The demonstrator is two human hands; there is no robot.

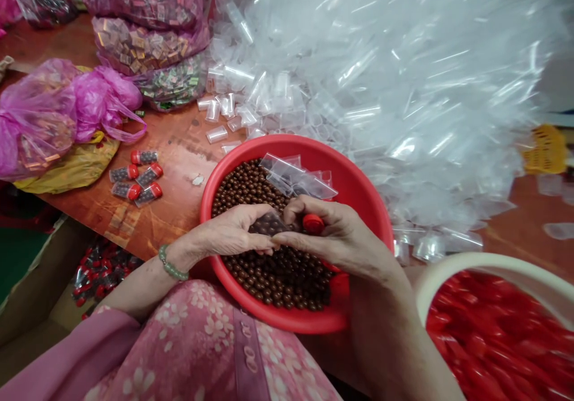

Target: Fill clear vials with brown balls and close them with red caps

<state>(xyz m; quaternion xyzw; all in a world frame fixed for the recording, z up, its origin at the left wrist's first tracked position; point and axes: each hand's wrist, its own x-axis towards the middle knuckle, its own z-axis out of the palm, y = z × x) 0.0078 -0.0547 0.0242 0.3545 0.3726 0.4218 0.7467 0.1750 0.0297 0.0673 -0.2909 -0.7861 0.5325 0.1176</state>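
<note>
A clear plastic tube (268,224) full of brown balls is gripped by my left hand (233,230), thumb above and fingers below. My right hand (334,233) has its fingertips at the tube's right end and keeps a red cap (313,224) tucked against its curled fingers. Both hands are over a red basin (372,210) holding many small round brown balls (273,281). Several clear empty tubes (300,177) lie on the balls at the basin's far side. Whether the tube's right end is closed is hidden by my fingers.
A big heap of clear tubes (381,60) spreads behind the basin. Filled red-capped tubes (137,177) lie on the table at left; more lie in a cardboard box (58,311) below. A white tub (475,262) of red caps stands at right. Pink bags (143,0) sit at back left.
</note>
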